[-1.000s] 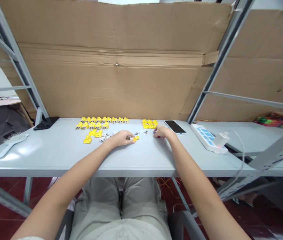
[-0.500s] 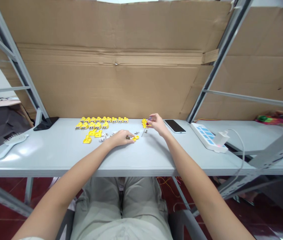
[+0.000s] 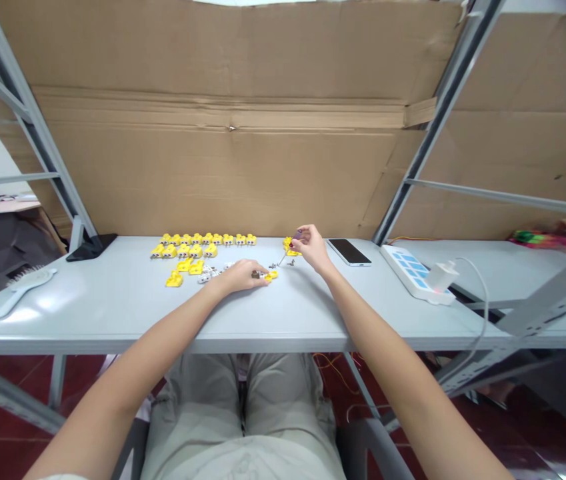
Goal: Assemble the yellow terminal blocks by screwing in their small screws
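My left hand (image 3: pixel 246 276) rests on the table, its fingers closed on a small yellow plastic part (image 3: pixel 271 275) with a grey-brown piece beside it. My right hand (image 3: pixel 311 247) grips a screwdriver (image 3: pixel 296 237) by its dark red-purple handle. The thin shaft slants down to the left, its tip close to some small screws (image 3: pixel 273 266). A few more screws (image 3: pixel 291 263) lie just right of the shaft. Behind the right hand's fingers sits a cluster of yellow parts (image 3: pixel 287 243), partly covered.
Rows of yellow pieces (image 3: pixel 196 251) stand at the back left, with loose yellow shells (image 3: pixel 174 278) and white parts (image 3: pixel 206 275) before them. Rightward lie a phone (image 3: pixel 349 252) and a power strip (image 3: pixel 413 273) with a plugged-in charger. A hairbrush (image 3: pixel 25 287) lies far left.
My right hand has shifted slightly left with the screwdriver, bringing its tip from beside the right-hand screws to the left-hand ones. My left hand stays in place.
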Action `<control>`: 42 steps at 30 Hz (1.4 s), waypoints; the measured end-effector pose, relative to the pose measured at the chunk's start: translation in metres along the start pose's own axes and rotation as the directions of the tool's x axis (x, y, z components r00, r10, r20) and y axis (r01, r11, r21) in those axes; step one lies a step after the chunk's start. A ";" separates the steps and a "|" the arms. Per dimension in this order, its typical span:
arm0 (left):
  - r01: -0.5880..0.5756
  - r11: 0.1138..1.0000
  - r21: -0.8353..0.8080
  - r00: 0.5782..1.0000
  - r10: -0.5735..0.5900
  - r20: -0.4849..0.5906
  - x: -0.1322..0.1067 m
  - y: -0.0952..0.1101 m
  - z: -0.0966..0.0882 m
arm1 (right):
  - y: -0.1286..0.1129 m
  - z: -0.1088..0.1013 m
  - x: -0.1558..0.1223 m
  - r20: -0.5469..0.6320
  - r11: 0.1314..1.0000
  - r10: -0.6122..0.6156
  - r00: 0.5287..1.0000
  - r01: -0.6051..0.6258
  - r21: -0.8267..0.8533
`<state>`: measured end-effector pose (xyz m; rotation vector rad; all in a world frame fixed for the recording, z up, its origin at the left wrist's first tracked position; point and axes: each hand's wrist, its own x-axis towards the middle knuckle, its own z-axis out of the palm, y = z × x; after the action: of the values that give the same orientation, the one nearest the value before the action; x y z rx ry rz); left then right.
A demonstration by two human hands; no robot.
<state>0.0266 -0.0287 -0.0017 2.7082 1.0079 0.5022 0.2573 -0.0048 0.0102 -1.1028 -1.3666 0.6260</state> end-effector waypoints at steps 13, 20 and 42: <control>-0.009 1.000 0.010 1.000 0.009 -0.009 0.000 -0.001 0.001 | -0.002 0.000 -0.001 -0.014 1.000 -0.006 1.000 0.005 -0.006; 0.001 1.000 -0.007 1.000 -0.001 -0.004 0.000 0.000 0.000 | 0.002 0.000 0.001 -0.013 0.999 -0.034 0.999 0.034 -0.018; -0.003 1.000 -0.010 1.000 0.003 -0.006 0.000 -0.001 0.000 | -0.015 0.000 -0.003 0.000 0.987 0.022 1.000 -0.021 0.160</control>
<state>0.0257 -0.0278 -0.0022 2.7017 1.0005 0.5144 0.2536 -0.0135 0.0226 -0.9898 -1.2809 0.7369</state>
